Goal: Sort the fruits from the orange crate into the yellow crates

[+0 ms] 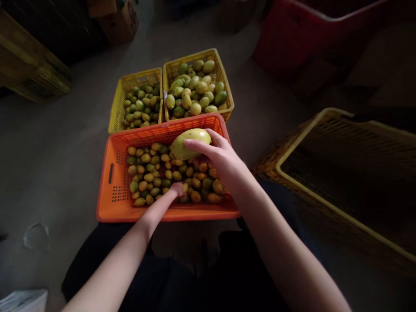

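My right hand (217,158) is closed round a large yellow-green mango (190,143) and holds it above the far side of an orange crate (112,182). The crate is full of small yellow and green mangoes (152,173). My left hand (177,190) reaches down among them near the crate's front, its fingers curled on a small mango (184,188). Beyond the orange crate stand two yellow crates. The left yellow crate (118,102) holds small green mangoes and the right yellow crate (227,93) holds bigger ones.
A large empty yellow crate (325,117) stands at my right. A red bin (292,39) is at the back right, with cardboard boxes (117,19) and a dark pallet (29,65) at the back left. All rest on a grey concrete floor (58,160).
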The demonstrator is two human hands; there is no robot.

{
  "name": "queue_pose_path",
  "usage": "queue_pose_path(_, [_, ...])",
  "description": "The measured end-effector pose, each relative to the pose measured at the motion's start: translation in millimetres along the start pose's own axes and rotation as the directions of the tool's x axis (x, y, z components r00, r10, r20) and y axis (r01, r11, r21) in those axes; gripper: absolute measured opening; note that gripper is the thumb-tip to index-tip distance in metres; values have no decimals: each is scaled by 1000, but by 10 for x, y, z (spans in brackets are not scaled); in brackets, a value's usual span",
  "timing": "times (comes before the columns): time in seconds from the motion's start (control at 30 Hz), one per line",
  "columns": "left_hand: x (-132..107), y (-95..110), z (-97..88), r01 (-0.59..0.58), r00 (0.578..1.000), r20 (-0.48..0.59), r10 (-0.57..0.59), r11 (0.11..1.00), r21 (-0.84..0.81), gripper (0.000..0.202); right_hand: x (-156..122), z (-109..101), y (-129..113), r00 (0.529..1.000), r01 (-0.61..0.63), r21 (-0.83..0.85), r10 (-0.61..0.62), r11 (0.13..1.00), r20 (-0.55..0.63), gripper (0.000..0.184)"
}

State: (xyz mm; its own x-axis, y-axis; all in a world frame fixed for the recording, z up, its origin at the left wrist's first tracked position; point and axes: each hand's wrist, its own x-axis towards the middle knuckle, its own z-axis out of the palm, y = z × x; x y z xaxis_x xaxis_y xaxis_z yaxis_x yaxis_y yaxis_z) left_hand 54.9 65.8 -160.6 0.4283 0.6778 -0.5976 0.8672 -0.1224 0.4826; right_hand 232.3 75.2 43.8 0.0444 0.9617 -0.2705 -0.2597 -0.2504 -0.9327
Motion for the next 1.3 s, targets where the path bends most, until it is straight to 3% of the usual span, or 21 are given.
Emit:
queue_pose_path(0.1, [139, -67, -140, 97, 995, -13, -97, 995, -36, 31, 8, -63, 4, 999, 45, 0, -45, 999, -8, 39])
queue_pose_path(0.2, [23, -117, -469, 97, 988, -100, -114, 982, -162, 39, 23, -95, 30, 997, 75, -13, -75, 997, -10, 39])
queue_pose_path(0.33, [-491, -1, -917, -22, 968, -239, -79, 920, -392, 48, -20, -36, 20, 989, 150, -108, -149, 983, 25, 42])
queue_pose_path(0.4, [-845, 112, -1027, -149, 941, -333, -65, 801, -579, 53, -88, 29, -9, 979, 198, -131, -189, 971, 80, 43])
queue_pose_path(0.43, [-1030, 169, -1047, -231, 923, -380, -66, 695, -681, 54, -131, 67, -23, 973, 212, -137, -196, 968, 119, 44])
queue_pose_path(0.5, [-1393, 266, -1034, -379, 888, -454, -74, 442, -813, 53, -231, 153, -33, 964, 210, -149, -179, 966, 198, 48])
queue_pose_path(0.57, [-1725, 329, -980, -462, 861, -503, -74, 298, -836, 53, -348, 249, 6, 957, 182, -152, -140, 971, 252, 50])
queue_pose_path(0.7, [-2216, 348, -846, -549, 809, -582, -77, 256, -796, 61, -651, 432, 267, 931, 67, 26, -72, 997, 357, 40])
queue_pose_path(0.87, [-2382, 308, -722, -558, 806, -589, -68, 247, -792, 65, -1075, 535, 574, 911, 39, 154, -99, 987, 402, 43])
queue_pose_path(1.13, [-2384, 368, -609, -502, 860, -510, 7, 187, -844, 49, -1441, 581, 399, 956, 131, 84, -148, 988, 253, 41])
queue_pose_path(1.3, [-2458, 525, -632, -445, 895, -442, 57, 53, -894, 45, -1594, 639, 311, 953, 172, 110, -193, 979, 231, 33])
